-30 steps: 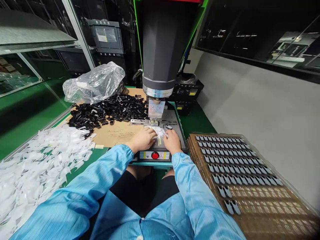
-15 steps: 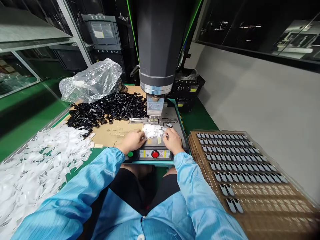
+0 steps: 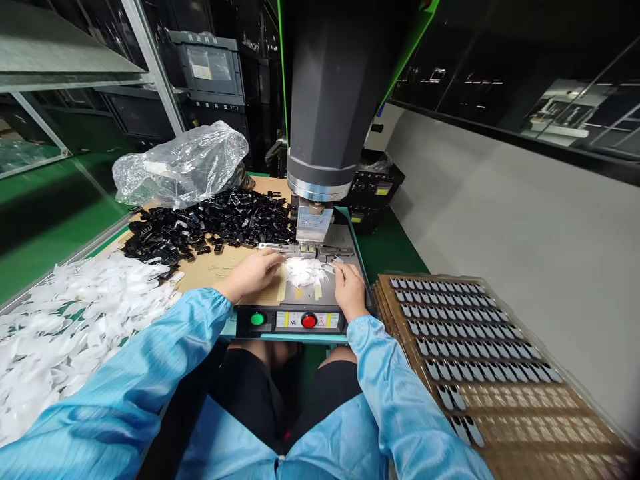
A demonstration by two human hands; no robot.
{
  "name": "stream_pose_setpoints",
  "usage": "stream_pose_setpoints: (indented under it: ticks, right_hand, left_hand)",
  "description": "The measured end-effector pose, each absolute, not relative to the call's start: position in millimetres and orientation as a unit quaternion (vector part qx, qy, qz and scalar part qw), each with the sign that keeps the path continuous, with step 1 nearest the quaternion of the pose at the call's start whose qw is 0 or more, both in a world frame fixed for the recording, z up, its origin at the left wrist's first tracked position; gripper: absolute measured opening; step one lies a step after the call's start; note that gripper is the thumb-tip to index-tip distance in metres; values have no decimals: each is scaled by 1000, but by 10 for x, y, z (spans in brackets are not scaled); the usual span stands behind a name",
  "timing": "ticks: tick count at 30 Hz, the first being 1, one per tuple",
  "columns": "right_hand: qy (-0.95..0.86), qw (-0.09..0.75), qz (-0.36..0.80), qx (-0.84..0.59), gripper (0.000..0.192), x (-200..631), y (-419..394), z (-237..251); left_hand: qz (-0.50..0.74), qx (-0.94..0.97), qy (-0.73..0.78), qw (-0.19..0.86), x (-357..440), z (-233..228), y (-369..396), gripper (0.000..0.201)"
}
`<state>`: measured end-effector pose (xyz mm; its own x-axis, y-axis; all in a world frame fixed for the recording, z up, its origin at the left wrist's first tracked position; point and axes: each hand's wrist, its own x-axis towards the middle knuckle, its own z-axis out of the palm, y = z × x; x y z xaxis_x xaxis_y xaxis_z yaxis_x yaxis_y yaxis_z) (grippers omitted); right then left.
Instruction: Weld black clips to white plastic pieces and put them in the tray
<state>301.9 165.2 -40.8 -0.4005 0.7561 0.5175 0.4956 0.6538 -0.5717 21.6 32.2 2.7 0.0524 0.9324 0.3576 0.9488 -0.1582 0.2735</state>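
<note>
On the grey base of the press, a small heap of thin white plastic pieces (image 3: 305,272) lies between my hands. My left hand (image 3: 254,272) is just left of the heap, its fingers drawn together; what they hold, if anything, is hidden. To the right of the heap, the fingers of my right hand (image 3: 350,288) are closed at the edge of the pieces, and what lies in their pinch is too small to make out. A small dark part with a grey top (image 3: 337,259) lies just beyond these fingertips. Behind the heap stands a metal fixture (image 3: 307,249) under the press head (image 3: 314,223).
Black plastic clips (image 3: 215,223) are piled at the back left under a clear plastic bag (image 3: 185,163). Many white pieces (image 3: 65,327) spread over the left side. Green (image 3: 257,319) and red (image 3: 309,321) buttons face me. Stacked trays (image 3: 505,380) with grey-topped parts stand at right.
My left hand has moved left and up, away from the heap, uncovering the green button. My right hand stays at the heap's right edge. The whole view has shifted slightly.
</note>
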Motion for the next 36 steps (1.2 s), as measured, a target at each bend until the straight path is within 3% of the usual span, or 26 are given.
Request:
stream_pose_setpoints:
  ticks: [9, 17, 24, 31, 36]
  right_hand:
    - [-857, 326, 96, -387, 33, 2405, 1915, -216]
    - [-900, 234, 17, -368, 36, 2310, 1932, -226]
    - [-918, 186, 8, -350, 51, 2313, 1909, -186]
    - [-879, 254, 41, -401, 34, 2535, 1865, -175]
    - [-828, 268, 57, -490, 25, 2886, 1892, -260]
  left_hand:
    - [-319, -716, -619, 55, 437, -122, 900, 35]
    - [-301, -724, -619, 47, 448, -355, 1184, 29]
    - [-259, -730, -627, 81, 536, -230, 1119, 28]
    - [-227, -718, -650, 100, 662, -70, 1035, 21]
    - [-255, -711, -651, 78, 628, -158, 909, 30]
